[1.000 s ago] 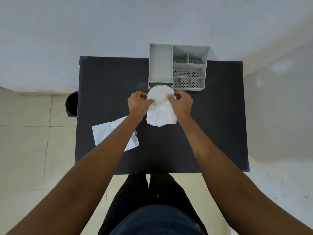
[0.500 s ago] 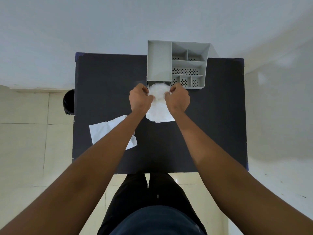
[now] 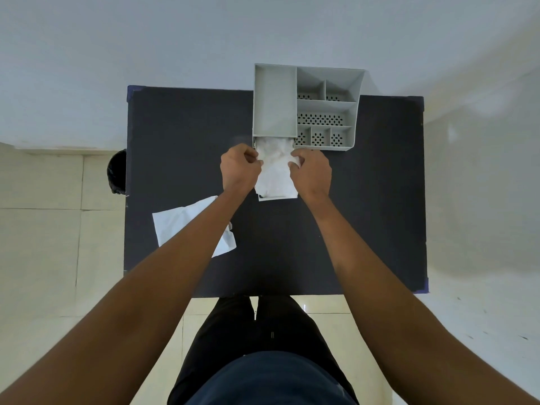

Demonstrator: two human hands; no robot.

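A crumpled white plastic bag (image 3: 276, 173) lies on the black table (image 3: 181, 135), its top edge against the front of a grey plastic organizer (image 3: 273, 103). My left hand (image 3: 238, 169) pinches the bag's left edge with curled fingers. My right hand (image 3: 311, 172) grips the bag's right edge the same way. The bag hangs between both hands, its lower edge flat near the table. The organizer has one long compartment on the left and several small perforated ones on the right.
A second flat white bag (image 3: 181, 226) lies on the table's left part, partly under my left forearm. A black bin (image 3: 117, 172) stands on the tiled floor beside the table's left edge. A pale wall rises behind the table.
Both hands have drawn closer together and moved toward the organizer, bunching the bag narrower. The bag's top now touches the organizer's front.
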